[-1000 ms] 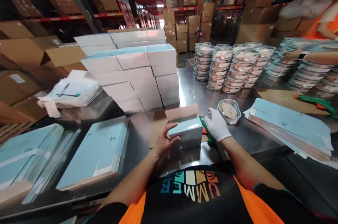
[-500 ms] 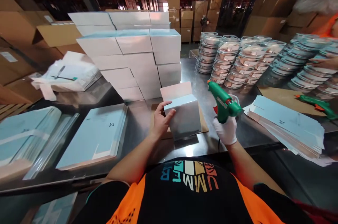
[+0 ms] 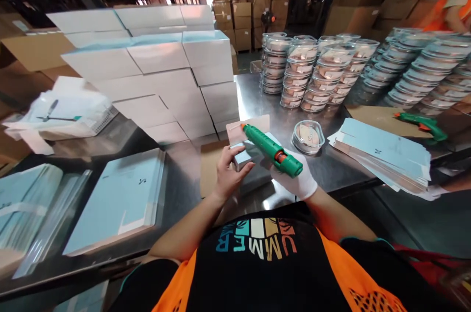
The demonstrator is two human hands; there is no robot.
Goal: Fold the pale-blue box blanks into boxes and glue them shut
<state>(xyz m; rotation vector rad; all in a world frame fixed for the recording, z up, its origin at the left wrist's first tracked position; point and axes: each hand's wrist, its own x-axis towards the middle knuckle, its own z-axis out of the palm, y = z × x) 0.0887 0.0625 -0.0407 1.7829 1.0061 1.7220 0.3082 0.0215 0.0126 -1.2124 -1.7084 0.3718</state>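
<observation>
My left hand (image 3: 228,174), bare, grips the left side of a small pale blue carton box (image 3: 245,155) whose top flap (image 3: 248,129) stands open. My right hand (image 3: 296,182) wears a white glove and is closed round the handle of a green glue gun (image 3: 270,149). The gun lies tilted over the box, its orange nozzle tip touching the open flap. The box rests on a brown cardboard sheet (image 3: 209,165) on the steel table (image 3: 331,165). A single clear lidded container (image 3: 308,136) sits just right of the box.
A wall of stacked white boxes (image 3: 158,76) stands behind. Stacks of clear lidded containers (image 3: 312,71) fill the back right. Flat blue cartons (image 3: 382,152) lie at right, more (image 3: 117,199) at left. A second glue gun (image 3: 419,121) lies far right, near another person's orange sleeve (image 3: 447,8).
My right hand picked the glue gun up from the table, raised it, then tipped its nozzle down onto the box's open flap. My left hand stayed on the box.
</observation>
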